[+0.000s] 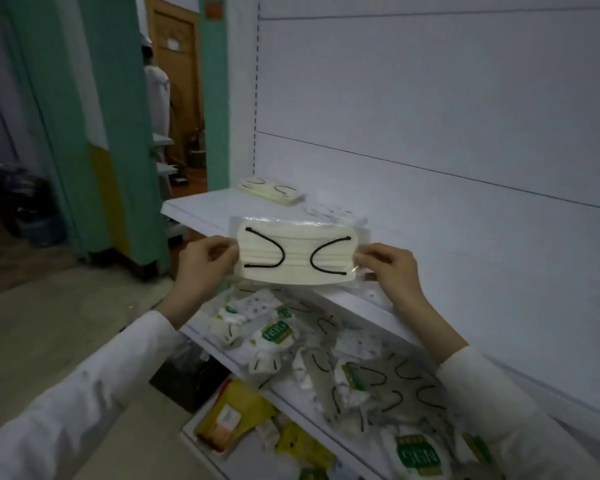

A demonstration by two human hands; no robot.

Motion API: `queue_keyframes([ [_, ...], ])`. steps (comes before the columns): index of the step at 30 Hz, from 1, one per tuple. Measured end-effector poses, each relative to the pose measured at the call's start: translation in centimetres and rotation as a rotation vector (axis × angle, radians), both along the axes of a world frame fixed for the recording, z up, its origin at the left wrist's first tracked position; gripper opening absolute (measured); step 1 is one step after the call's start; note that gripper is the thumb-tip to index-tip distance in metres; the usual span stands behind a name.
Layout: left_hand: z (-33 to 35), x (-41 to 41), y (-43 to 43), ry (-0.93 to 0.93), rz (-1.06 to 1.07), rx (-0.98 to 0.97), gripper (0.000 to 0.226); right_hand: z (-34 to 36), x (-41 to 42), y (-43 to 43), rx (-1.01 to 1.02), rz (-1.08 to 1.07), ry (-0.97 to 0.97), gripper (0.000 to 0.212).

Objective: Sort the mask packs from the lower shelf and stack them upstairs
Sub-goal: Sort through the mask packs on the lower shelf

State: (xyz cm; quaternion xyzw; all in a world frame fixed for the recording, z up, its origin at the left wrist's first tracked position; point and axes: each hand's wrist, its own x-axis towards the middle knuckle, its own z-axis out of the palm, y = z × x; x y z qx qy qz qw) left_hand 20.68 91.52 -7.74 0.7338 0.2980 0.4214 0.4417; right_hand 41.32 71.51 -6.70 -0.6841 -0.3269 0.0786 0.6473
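I hold a cream mask pack (297, 259) with black ear loops in clear wrap, flat and facing me, in front of the upper shelf (201, 207). My left hand (205, 263) pinches its left edge and my right hand (388, 268) pinches its right edge. A small stack of cream mask packs (271, 191) lies at the far end of the upper shelf, with a white pack (329, 213) lying beside it. The lower shelf (291, 396) holds a jumbled heap of several mask packs (326, 362), some with green labels.
The white back panel (430, 116) of the shelving rises on the right. Yellow packets (236, 414) fill the bottom level below. A person in white (156, 95) stands in a doorway at the far left, past green pillars (125, 133). Open floor (66, 323) lies to my left.
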Motion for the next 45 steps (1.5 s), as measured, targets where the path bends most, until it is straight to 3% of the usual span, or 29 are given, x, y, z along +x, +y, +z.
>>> queue_keyframes([
  [10,-0.1,-6.6,17.2,0.003,0.034,-0.005,0.008,0.1,-6.2,18.0,0.006,0.027,0.070,0.012],
  [16,-0.6,-5.4,26.6,0.005,0.059,-0.003,0.014,0.3,-5.6,26.7,-0.040,0.030,0.010,0.013],
  [24,1.5,5.6,35.7,-0.068,-0.154,-0.023,0.015,1.4,1.5,32.5,-0.062,-0.122,-0.006,0.016],
  [30,3.5,16.1,40.3,-0.077,-0.316,-0.111,0.010,3.1,7.7,34.7,-0.063,-0.363,0.032,0.015],
  [35,5.1,25.0,42.4,-0.063,-0.401,-0.139,0.021,3.8,12.9,36.3,-0.059,-0.623,0.068,0.031],
  [40,3.9,30.6,44.1,0.059,-0.422,-0.087,0.013,2.5,16.7,38.5,-0.206,-0.750,0.147,0.027],
  [43,2.3,32.2,45.4,0.132,-0.423,-0.074,0.005,1.7,18.0,39.8,-0.301,-0.767,0.104,0.014],
  [45,1.5,32.7,46.1,0.175,-0.418,-0.043,0.004,1.1,18.6,40.4,-0.340,-0.765,0.085,0.016],
])
